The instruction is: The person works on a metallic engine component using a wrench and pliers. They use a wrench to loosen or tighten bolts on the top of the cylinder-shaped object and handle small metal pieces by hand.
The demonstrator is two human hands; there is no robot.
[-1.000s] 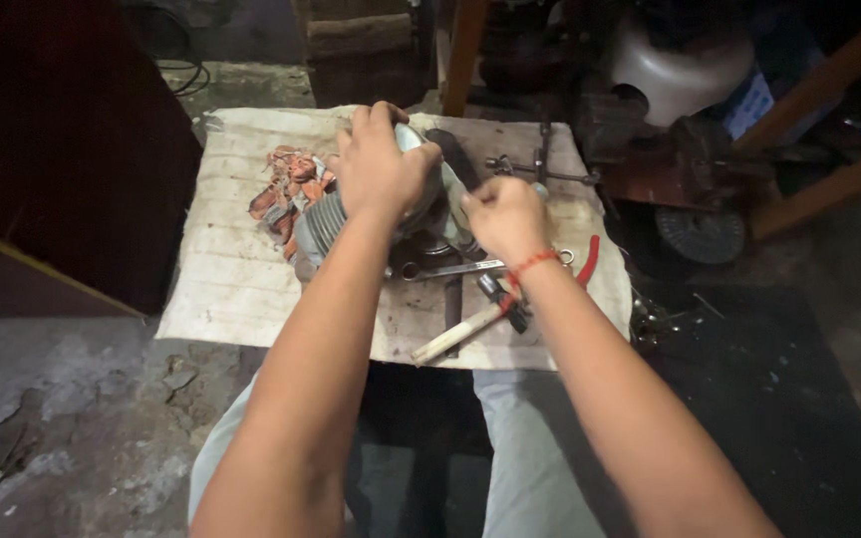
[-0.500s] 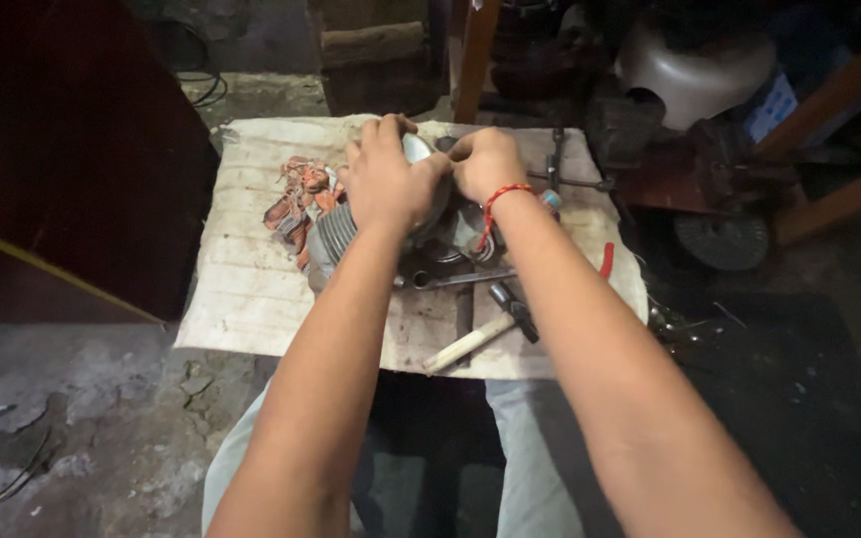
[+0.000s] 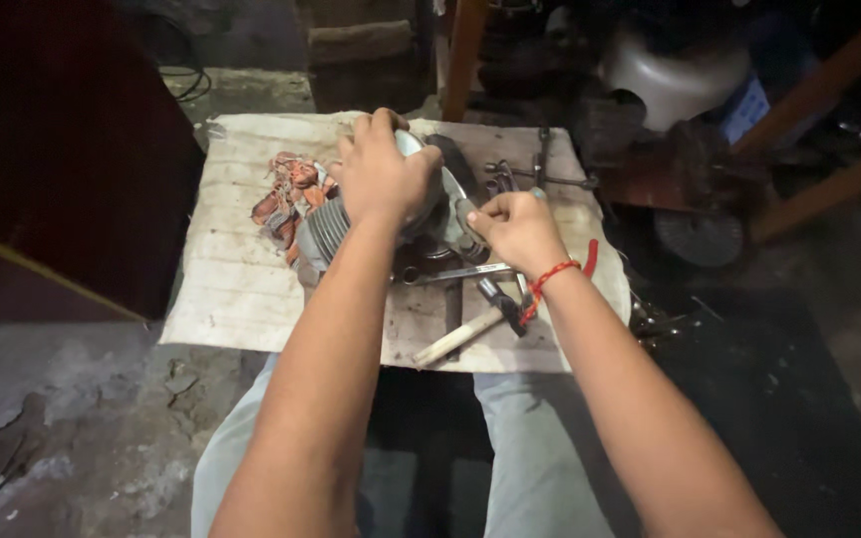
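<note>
A grey finned engine part [image 3: 329, 231] lies on a pale cloth [image 3: 241, 289] spread on the ground. My left hand [image 3: 383, 177] is clamped over the top of it. Just to its right, my right hand [image 3: 516, 227], with a red thread around the wrist, pinches a small metal piece at the engine's side; what it pinches is mostly hidden by the fingers. A wrench [image 3: 455, 272] lies under my right hand, and a wooden-handled hammer [image 3: 470, 331] rests near the cloth's front edge.
A reddish rag [image 3: 289, 194] lies left of the engine. Several metal tools [image 3: 535, 174] lie at the cloth's far right, and red-handled pliers [image 3: 590, 257] by my wrist. Machine parts [image 3: 680, 214] crowd the right, a dark panel [image 3: 52, 149] the left. My knees are below.
My right hand has come back from the top of the engine to its right side, lower on the cloth. The left hand keeps its hold; the view shifted slightly.
</note>
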